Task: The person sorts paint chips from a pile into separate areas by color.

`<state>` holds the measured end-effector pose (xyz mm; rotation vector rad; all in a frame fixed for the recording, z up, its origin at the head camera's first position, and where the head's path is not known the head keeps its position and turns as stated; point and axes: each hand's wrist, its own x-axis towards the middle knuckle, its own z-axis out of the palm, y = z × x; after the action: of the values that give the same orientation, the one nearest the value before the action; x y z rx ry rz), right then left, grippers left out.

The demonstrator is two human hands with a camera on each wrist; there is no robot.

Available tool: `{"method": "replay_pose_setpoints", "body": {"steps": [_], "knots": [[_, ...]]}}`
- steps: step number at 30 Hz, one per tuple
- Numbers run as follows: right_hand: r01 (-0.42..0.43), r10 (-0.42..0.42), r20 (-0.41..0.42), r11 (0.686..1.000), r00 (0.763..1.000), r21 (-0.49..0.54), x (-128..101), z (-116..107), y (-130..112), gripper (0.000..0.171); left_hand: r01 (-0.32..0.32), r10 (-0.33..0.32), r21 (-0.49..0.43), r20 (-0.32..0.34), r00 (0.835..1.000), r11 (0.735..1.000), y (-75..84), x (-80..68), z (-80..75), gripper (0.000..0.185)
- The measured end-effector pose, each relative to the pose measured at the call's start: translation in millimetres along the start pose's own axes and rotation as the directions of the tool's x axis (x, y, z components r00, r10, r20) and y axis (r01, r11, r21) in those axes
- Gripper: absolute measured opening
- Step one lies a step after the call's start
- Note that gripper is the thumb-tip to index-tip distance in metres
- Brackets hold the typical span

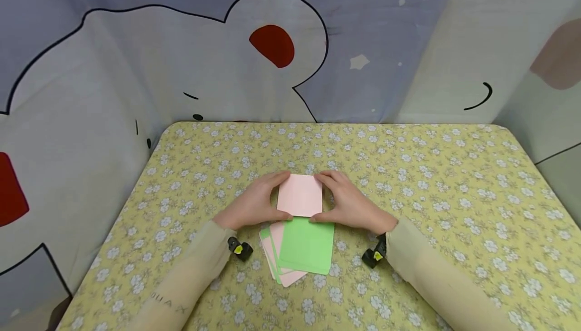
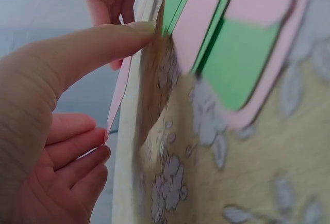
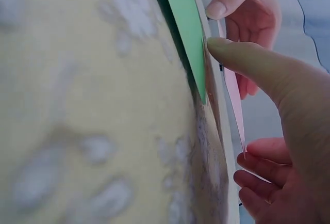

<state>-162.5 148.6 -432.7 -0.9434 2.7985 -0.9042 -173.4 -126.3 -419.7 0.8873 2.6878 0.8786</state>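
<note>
Both hands hold a pink square card between them, tilted up over the table. My left hand grips its left side, thumb at the near corner and fingers at the far one. On the right side, my right hand grips it the same way. Just nearer than the thumbs lies a green square card, on top of a loosely fanned pile of pink and green cards. From the right wrist view, the pink card shows as a thin edge between thumb and fingers, apart from the green card.
A yellow flowered cloth covers the table. Behind and at the sides hangs a curtain with cartoon drawings, meeting the table's far edge. Each wrist bears a small black camera; the left one is close to the pile's left side.
</note>
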Motion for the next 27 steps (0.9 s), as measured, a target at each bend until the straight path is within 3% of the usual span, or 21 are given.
{"method": "replay_pose_setpoints", "body": {"steps": [14, 27], "knots": [[-0.064, 0.063, 0.04, 0.998, 0.997, 0.026, 43.2, -0.5, 11.1, 0.101, 0.076, -0.078, -0.127, -0.005, 0.997, 0.989, -28.0, 25.2, -12.0, 0.103], [-0.117, 0.117, 0.08, 0.993, 0.99, -0.002, 73.1, -6.2, 15.0, 0.097, 0.159, -0.156, -0.178, 0.029, 0.987, 0.971, -41.7, 47.2, -24.9, 0.101]]}}
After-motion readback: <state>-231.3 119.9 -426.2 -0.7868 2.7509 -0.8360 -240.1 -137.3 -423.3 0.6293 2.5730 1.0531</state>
